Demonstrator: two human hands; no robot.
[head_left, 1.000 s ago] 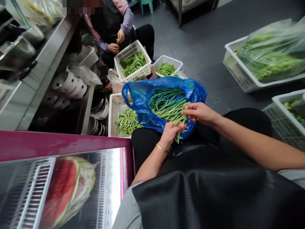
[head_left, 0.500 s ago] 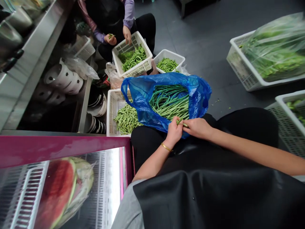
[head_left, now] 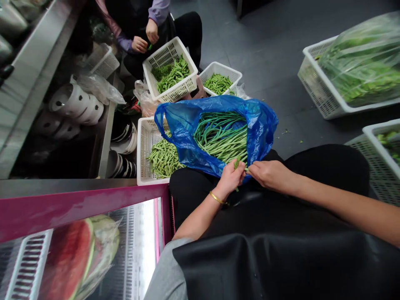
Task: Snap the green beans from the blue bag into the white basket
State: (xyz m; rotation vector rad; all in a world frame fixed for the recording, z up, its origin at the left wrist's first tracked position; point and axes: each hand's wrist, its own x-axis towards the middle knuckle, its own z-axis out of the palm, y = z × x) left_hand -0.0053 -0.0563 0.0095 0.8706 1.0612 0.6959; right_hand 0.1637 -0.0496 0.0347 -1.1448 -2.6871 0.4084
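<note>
On my lap lies an open blue plastic bag (head_left: 187,137) full of long green beans (head_left: 223,137). Just above its near edge, my left hand (head_left: 233,177) is closed around short pieces of green bean (head_left: 238,161), whose ends poke out of the fist. Beside it, my right hand (head_left: 270,175) pinches a bean whose pale green tip shows between the two hands; the rest is hidden by the fingers. To the left of the bag, a white basket (head_left: 142,146) holds short cut bean pieces (head_left: 164,158), partly covered by the bag.
Across from me a co-worker's hands (head_left: 145,39) are over a tilted white basket (head_left: 187,83) of green pods. A smaller basket (head_left: 239,75) stands beside it. A crate (head_left: 325,91) with bagged greens is at right. A pink-framed glass case (head_left: 125,204) with watermelon borders my left.
My hands have moved slightly down and apart, and the right hand has shifted right. The co-worker's hands have lifted away from the basket and come together. The view has shifted a little.
</note>
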